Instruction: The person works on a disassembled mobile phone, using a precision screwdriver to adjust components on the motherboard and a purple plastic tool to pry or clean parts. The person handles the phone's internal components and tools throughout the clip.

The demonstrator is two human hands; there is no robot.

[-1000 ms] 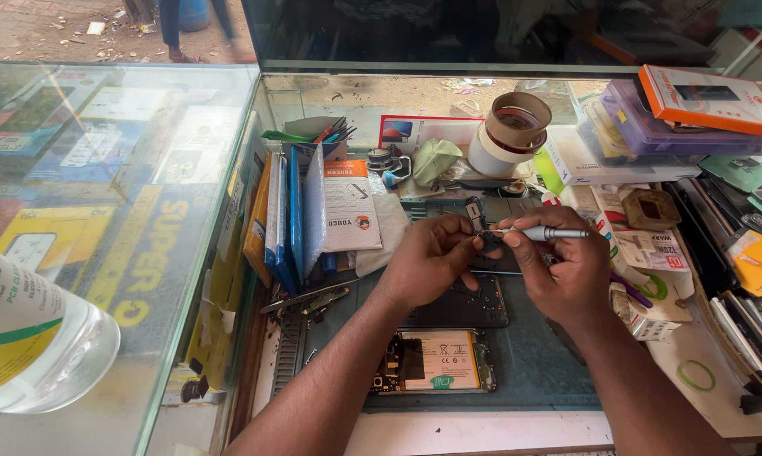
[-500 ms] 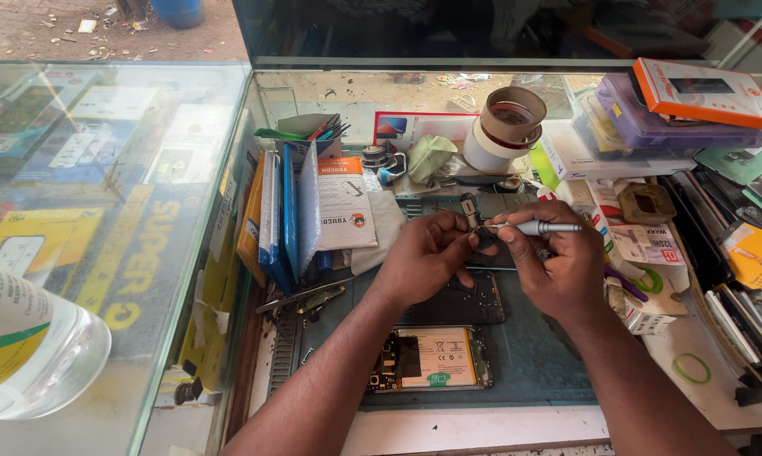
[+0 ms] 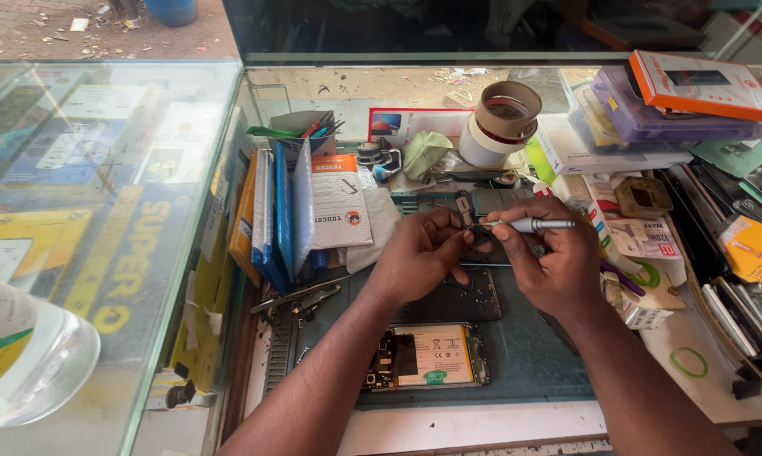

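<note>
My left hand [image 3: 419, 253] pinches a small dark circuit part [image 3: 468, 213] between thumb and fingertips above the work mat. My right hand [image 3: 550, 262] grips a slim silver screwdriver [image 3: 535, 225], its tip pointing left onto that part. Under my hands lies a dark phone frame [image 3: 464, 300]. Nearer to me, an opened phone [image 3: 427, 356] shows its battery and board on the teal mat [image 3: 533, 355].
Tape rolls [image 3: 499, 122] stand behind my hands. Boxes and a clear purple case [image 3: 660, 114] are stacked at the right. Upright blue and orange packets [image 3: 280, 215] stand at the left by a glass display case [image 3: 102, 186]. Tweezers [image 3: 301, 295] lie left of the mat.
Both hands have stayed together over the mat, shifting only slightly; the screwdriver tip remains at the small part.
</note>
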